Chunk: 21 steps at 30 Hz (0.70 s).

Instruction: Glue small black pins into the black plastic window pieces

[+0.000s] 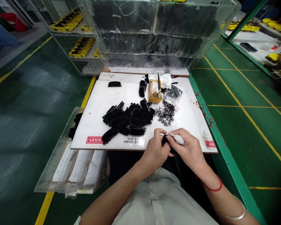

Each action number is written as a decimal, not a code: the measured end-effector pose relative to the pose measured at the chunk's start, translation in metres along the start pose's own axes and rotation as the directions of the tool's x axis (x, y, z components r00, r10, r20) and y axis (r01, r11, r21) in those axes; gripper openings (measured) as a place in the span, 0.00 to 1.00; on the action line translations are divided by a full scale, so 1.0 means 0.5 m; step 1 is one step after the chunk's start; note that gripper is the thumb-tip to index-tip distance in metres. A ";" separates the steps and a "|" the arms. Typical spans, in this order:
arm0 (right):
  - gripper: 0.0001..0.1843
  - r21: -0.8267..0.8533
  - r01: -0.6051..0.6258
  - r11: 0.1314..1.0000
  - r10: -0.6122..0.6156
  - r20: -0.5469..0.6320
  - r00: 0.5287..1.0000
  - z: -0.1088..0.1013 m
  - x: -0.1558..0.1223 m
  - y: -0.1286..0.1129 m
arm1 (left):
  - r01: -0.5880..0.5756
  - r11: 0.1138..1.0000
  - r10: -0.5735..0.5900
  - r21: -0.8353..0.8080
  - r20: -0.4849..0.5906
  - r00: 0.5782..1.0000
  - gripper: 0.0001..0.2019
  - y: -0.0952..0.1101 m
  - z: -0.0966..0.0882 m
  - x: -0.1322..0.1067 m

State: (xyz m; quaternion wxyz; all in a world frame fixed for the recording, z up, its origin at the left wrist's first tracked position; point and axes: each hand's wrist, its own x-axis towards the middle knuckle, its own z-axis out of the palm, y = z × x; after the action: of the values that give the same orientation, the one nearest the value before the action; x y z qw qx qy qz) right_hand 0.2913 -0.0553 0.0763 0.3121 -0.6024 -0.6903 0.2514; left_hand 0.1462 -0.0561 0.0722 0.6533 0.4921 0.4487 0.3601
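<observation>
My left hand [155,150] is closed on a small black part [164,140] just past the board's near edge. Between the fingers and thumb of my right hand [189,150] is a small white squeeze bottle [179,139], its tip pointing left at the black part. My fingers cover most of the part, so its full shape is hidden. Ahead and to the left lies a heap of glossy black oblong pieces [118,122]. Nearer my hands is a scatter of tiny black pins [166,114].
A yellow box [155,99] holding bottles stands at the back of the white board [84,125], beside plastic bags [172,95]. One black piece [114,84] lies apart at the back left. Plastic-wrapped crates [131,43] rise behind. A clear bin [44,184] sits low at left.
</observation>
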 end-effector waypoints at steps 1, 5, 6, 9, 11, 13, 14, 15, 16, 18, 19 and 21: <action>0.07 0.010 -0.024 1.000 0.024 0.006 1.000 0.001 -0.001 -0.001 | -0.001 1.000 0.001 -0.006 -0.002 1.000 0.11 0.000 0.000 0.000; 0.12 0.138 -0.195 0.971 0.184 0.085 0.979 -0.006 -0.003 -0.003 | 0.011 1.000 -0.011 -0.005 -0.006 1.000 0.10 -0.008 -0.004 0.001; 0.12 0.158 -0.225 0.962 0.211 0.102 0.972 -0.010 -0.004 -0.003 | 0.020 1.000 -0.020 -0.010 -0.010 1.000 0.11 -0.011 -0.006 0.001; 0.13 0.163 -0.263 0.951 0.242 0.140 0.960 -0.026 -0.009 0.002 | 0.050 0.996 -0.052 -0.076 -0.021 0.998 0.11 -0.016 -0.011 0.004; 0.13 0.164 -0.267 0.950 0.239 0.174 0.955 -0.035 -0.016 0.007 | 0.072 0.988 -0.075 -0.140 -0.017 0.997 0.11 -0.015 -0.014 0.006; 0.14 0.182 -0.276 0.944 0.240 0.196 0.951 -0.040 -0.024 0.012 | 0.095 0.978 -0.097 -0.188 -0.001 0.995 0.11 -0.013 -0.016 0.008; 0.14 0.192 -0.283 0.940 0.244 0.203 0.948 -0.040 -0.028 0.014 | 0.108 0.972 -0.107 -0.208 0.013 0.994 0.11 -0.011 -0.017 0.009; 0.14 0.203 -0.292 0.935 0.251 0.204 0.946 -0.040 -0.032 0.016 | 0.120 0.967 -0.116 -0.224 0.029 0.993 0.11 -0.009 -0.017 0.010; 0.15 0.212 -0.303 0.929 0.262 0.201 0.944 -0.039 -0.037 0.017 | 0.129 0.963 -0.121 -0.237 0.046 0.992 0.10 -0.007 -0.017 0.011; 0.15 0.223 -0.312 0.924 0.278 0.172 0.945 -0.034 -0.044 0.018 | 0.138 0.957 -0.126 -0.255 0.060 0.990 0.10 -0.003 -0.016 0.013; 0.15 0.222 -0.309 0.925 0.283 0.142 0.949 -0.030 -0.048 0.018 | 0.136 0.957 -0.127 -0.256 0.051 0.991 0.10 -0.001 -0.015 0.013; 0.14 0.205 -0.280 0.938 0.272 0.069 0.960 -0.023 -0.054 0.015 | 0.121 0.962 -0.122 -0.246 0.009 0.992 0.11 0.002 -0.013 0.015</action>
State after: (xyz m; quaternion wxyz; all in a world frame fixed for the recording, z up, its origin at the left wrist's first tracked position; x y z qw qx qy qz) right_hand 0.3070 -0.0812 0.0752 0.3226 -0.6514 -0.5740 0.3770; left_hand 0.1427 -0.0472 0.0709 0.7286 0.3777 0.4320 0.3739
